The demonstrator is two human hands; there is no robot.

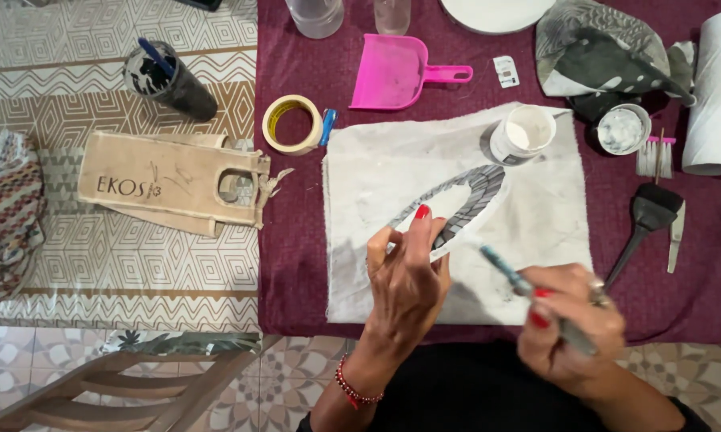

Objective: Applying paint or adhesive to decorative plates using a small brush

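Observation:
My left hand (407,276) holds up a thin curved piece (466,200), white inside with a grey patterned band along its edge, above a white cloth (536,216) on the dark red tablecloth (292,240). My right hand (572,320) grips a brush with a speckled blue-grey handle (504,270), its tip pointing toward the lower edge of the curved piece. An open white pot of white paint (523,134) stands on the cloth's far edge.
A pink dustpan (396,72), a masking tape roll (292,124), a second small open pot (623,130), a wide black brush (648,216), a paper towel roll (716,92) and a crumpled patterned cloth (600,48) lie around. A tan bag (168,184) and a dark cup with a brush (168,80) lie left.

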